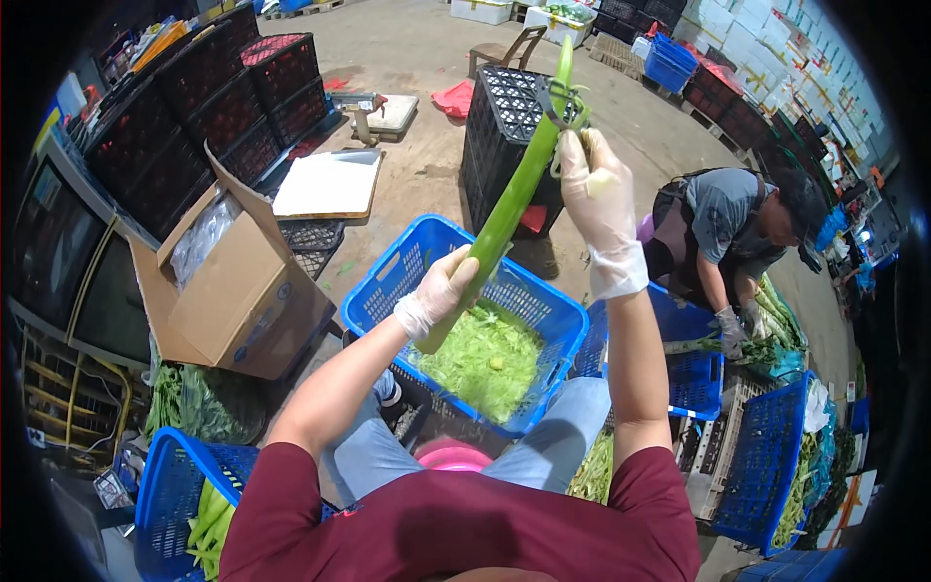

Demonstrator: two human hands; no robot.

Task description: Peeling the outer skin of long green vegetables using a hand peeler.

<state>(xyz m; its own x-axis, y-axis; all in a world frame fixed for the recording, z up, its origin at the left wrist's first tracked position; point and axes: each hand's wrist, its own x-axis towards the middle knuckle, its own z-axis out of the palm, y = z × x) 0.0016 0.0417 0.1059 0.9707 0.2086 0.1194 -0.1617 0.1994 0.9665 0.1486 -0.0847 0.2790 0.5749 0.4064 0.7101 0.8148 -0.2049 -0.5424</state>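
A long green celtuce stem [512,204] slants up and away in front of me. My left hand [441,291], in a pale thin glove, is wrapped round its lower part. At the upper end my gloved right hand [596,194] is closed on a peeler [557,101], whose dark head lies against the stem. Thin green strips hang by the peeler; most of its handle is hidden in my fingers. Below both hands a blue plastic basket [383,281] stands between my knees, with a heap of pale green peelings [485,364] inside.
A blue basket [160,504] at lower left holds green stems. Left stands an open cardboard box [247,301]; ahead, stacked black crates [475,145]. At right a co-worker [737,223] bends over long green-and-white vegetables [776,315]. A pink stool edge [451,454] shows beneath me.
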